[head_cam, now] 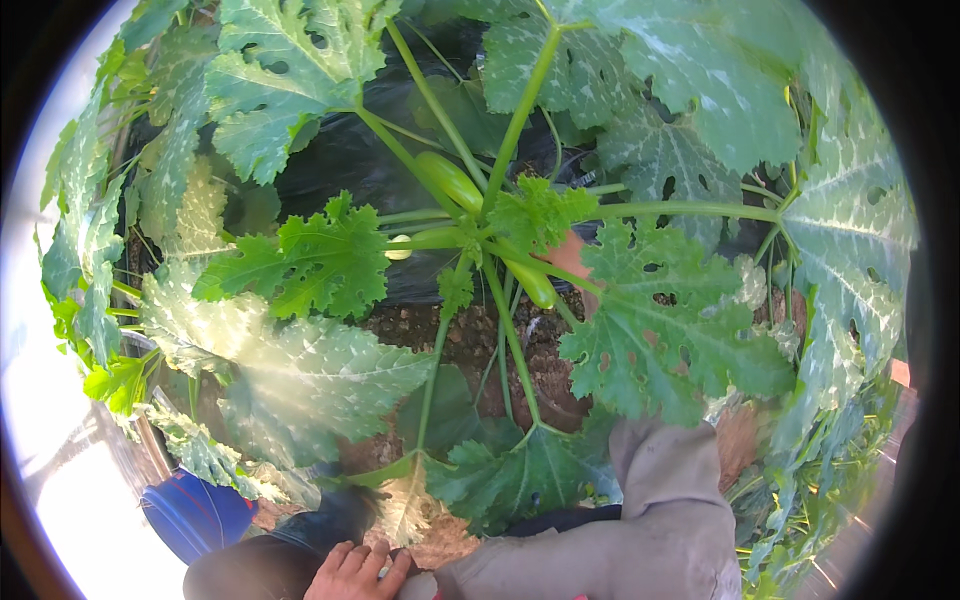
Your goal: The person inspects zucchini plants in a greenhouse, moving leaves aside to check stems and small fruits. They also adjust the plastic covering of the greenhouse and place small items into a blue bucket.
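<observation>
My left hand [358, 574] lies at the bottom edge, beside my dark-clad knee, its fingers slightly apart. A small pale thing near its thumb is unclear. Before me stands a zucchini plant [471, 234] with thick green stalks. One green zucchini [448, 180] lies above its centre and another [531, 283] hangs below right. A small pale fruit [398, 247] shows at left. Behind the leaves right of centre is a smooth reddish-tan patch [571, 259]; whether it is part of my right hand or ground, I cannot tell. No other part of that hand shows.
Black plastic film [337, 172] lies under the plant, with brown soil [397, 330] at its near edge. Large lobed leaves with holes [675, 322] crowd around. A blue bucket [199, 517] lies tilted at lower left. My beige trouser leg [600, 555] is at lower right.
</observation>
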Tool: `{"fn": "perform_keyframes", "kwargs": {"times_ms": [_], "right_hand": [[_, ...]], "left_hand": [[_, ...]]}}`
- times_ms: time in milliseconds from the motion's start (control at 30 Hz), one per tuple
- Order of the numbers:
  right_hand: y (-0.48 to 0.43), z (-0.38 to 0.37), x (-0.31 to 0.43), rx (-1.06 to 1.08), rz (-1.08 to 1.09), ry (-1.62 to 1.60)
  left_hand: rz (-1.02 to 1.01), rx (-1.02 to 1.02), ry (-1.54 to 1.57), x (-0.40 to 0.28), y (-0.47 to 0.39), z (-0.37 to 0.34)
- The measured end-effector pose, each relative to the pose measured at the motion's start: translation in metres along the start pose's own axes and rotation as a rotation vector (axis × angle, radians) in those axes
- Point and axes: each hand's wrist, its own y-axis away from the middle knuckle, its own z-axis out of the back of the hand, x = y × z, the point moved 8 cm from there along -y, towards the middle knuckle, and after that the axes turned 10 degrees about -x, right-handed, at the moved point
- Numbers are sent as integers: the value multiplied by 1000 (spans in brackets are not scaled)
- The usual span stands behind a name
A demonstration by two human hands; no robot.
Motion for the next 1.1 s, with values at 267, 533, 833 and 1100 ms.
{"fn": "perform_keyframes", "kwargs": {"times_ms": [267, 533, 833, 1100], "right_hand": [[-14, 7, 0, -69, 15, 73], [8, 2, -6, -153, -8, 68], [110, -16, 12, -35, -86, 15], [130, -49, -1, 1, -137, -364]], "left_hand": [[22, 41, -4, -2, -8, -4], [42, 59, -2, -3, -11, -5], [65, 30, 19, -1, -11, -4], [72, 81, 34, 0, -9, -5]]}}
